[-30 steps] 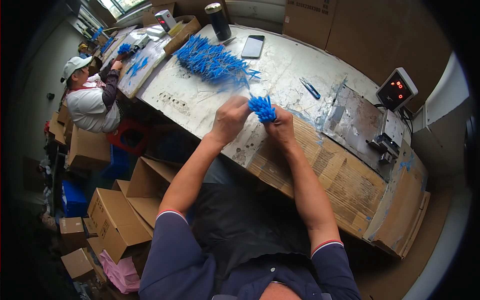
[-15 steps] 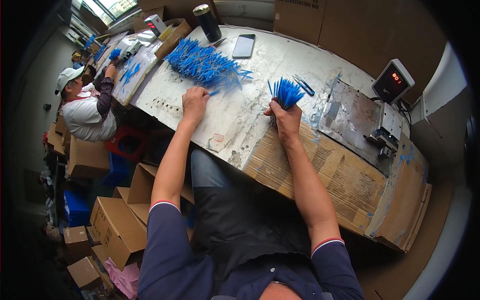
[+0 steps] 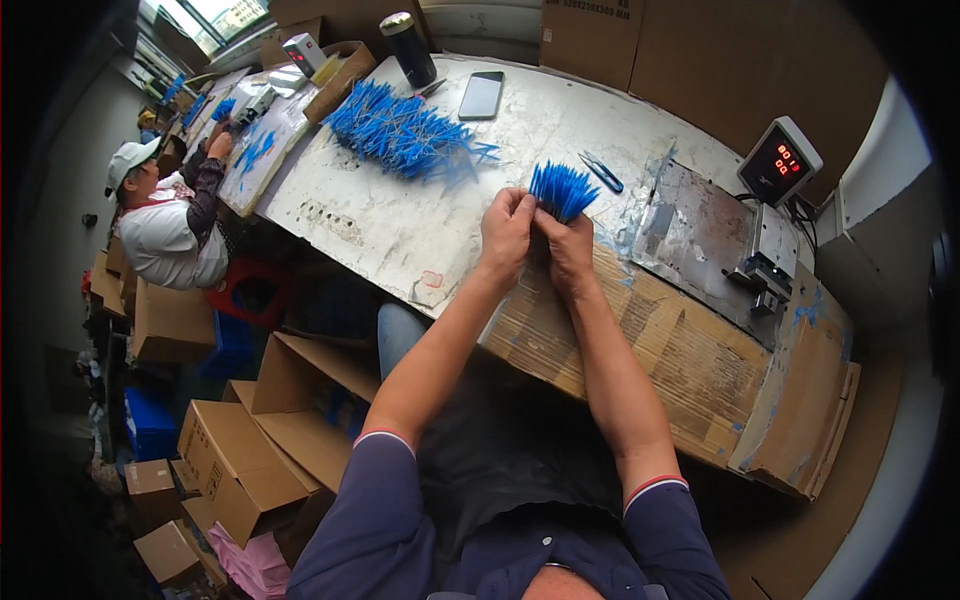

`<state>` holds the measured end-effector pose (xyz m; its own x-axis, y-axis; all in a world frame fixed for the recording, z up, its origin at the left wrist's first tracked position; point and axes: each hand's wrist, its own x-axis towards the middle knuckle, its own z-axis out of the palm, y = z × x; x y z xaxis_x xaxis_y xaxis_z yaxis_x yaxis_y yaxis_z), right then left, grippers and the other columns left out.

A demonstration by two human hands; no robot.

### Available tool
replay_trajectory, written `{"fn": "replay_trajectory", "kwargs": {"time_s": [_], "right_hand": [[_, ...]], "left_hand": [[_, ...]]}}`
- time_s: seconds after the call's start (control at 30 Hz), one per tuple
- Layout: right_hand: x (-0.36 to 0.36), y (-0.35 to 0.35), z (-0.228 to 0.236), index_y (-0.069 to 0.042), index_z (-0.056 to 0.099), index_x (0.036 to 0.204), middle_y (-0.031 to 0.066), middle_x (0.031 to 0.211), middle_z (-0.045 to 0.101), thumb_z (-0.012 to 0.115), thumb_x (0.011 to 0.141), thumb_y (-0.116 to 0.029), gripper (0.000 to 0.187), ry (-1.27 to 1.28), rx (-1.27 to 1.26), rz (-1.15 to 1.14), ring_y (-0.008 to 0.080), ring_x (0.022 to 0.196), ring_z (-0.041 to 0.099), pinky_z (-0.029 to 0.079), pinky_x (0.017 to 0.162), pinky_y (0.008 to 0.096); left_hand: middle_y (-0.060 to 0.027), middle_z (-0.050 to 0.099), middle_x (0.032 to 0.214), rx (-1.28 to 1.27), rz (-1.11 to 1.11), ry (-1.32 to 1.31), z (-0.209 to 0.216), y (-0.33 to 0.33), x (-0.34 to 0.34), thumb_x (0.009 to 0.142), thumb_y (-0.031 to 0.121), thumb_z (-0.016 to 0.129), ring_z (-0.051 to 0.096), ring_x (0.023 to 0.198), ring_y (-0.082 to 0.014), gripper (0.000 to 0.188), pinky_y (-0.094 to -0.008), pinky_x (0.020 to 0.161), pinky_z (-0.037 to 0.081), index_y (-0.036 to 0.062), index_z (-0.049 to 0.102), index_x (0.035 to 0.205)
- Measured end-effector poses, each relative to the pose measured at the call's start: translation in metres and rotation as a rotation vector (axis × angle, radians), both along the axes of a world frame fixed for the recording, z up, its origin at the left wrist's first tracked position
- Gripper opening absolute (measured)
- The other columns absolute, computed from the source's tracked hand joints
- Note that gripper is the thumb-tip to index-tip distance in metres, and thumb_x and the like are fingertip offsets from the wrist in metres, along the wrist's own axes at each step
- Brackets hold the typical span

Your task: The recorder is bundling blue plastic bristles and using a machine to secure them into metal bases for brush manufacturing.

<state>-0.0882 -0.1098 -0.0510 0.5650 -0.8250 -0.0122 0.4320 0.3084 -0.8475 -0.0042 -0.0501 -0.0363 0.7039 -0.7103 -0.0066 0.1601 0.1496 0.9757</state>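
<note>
A bundle of thin blue wires [image 3: 563, 190] fans out above my right hand [image 3: 570, 250], whose fingers are wrapped round its lower part. My left hand [image 3: 508, 232] meets the bundle's left side, thumb and fingers pinched together. Whatever wire the left fingers pinch is mostly hidden by them. Farther left on the white worktable [image 3: 375, 240] lies a loose heap of blue wires [image 3: 400, 130], with paler ends showing among the blue. Small thread snips [image 3: 603, 172] with blue handles rest just beyond the bundle.
A phone [image 3: 482, 96] and a dark tumbler [image 3: 408, 50] stand behind the heap. To the right are a metal plate with a small fixture [image 3: 765, 280], a red digital display [image 3: 780, 160] and flattened cardboard [image 3: 640, 350]. A co-worker [image 3: 165, 225] sits at left near cardboard boxes [image 3: 235, 455].
My left hand has moved right, from the near edge of the heap to the bundle in my right hand. The right hand has stayed nearly in place, and the display's digits have changed.
</note>
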Motion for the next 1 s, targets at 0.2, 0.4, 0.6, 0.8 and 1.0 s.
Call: {"fn": "replay_trajectory", "kwargs": {"time_s": [0.2,0.4,0.6,0.8,1.0], "right_hand": [[-0.01,-0.013,0.0,0.002,0.07,0.106,0.0087,0.096,0.072,0.072,0.087,-0.001,0.019,-0.071,0.097,0.064,0.0189,0.08,0.071,0.06,0.075,0.0329],[-0.004,-0.01,0.01,0.003,0.067,0.105,0.0103,0.089,0.069,0.072,0.084,0.002,0.021,-0.078,0.152,0.085,0.0216,0.069,0.07,0.064,0.066,0.038],[-0.012,-0.013,0.007,0.004,0.067,0.105,0.0109,0.089,0.069,0.072,0.084,0.002,0.022,-0.104,0.182,0.08,0.0217,0.069,0.07,0.064,0.065,0.0388],[-0.011,-0.014,0.008,0.005,0.068,0.104,0.0112,0.088,0.069,0.073,0.083,0.001,0.021,-0.117,0.179,-0.02,0.0212,0.069,0.07,0.063,0.065,0.0382],[-0.02,-0.029,0.004,0.005,0.07,0.103,0.0105,0.09,0.071,0.073,0.085,0.0,0.02,-0.132,0.075,-0.163,0.02,0.069,0.069,0.061,0.062,0.0354]], "left_hand": [[-0.009,0.07,0.099,0.096,0.093,-0.344,-0.007,-0.005,0.025,0.099,0.018,0.066,0.065,0.09,-0.0179,0.019,-0.032,0.082,0.052,-0.0004,0.067,0.102],[-0.0124,0.065,0.116,0.494,0.458,-1.223,-0.021,0.009,0.106,0.09,0.025,0.072,0.056,0.116,-0.0323,0.027,-0.0441,0.104,0.04,0.0089,0.069,0.111],[-0.013,0.064,0.117,0.723,0.381,-1.387,-0.012,-0.006,0.098,0.088,0.028,0.073,0.057,0.115,-0.0322,0.029,-0.0481,0.105,0.036,0.0116,0.07,0.112],[-0.0127,0.068,0.106,0.805,0.167,-1.401,-0.004,0.004,0.081,0.09,0.023,0.07,0.065,0.103,-0.0325,0.018,-0.0449,0.09,0.046,0.0112,0.071,0.104],[-0.0114,0.072,0.097,0.575,0.014,-1.271,0.005,0.02,0.051,0.091,0.022,0.072,0.07,0.085,-0.0289,0.021,-0.041,0.078,0.053,0.0077,0.072,0.106]]}}
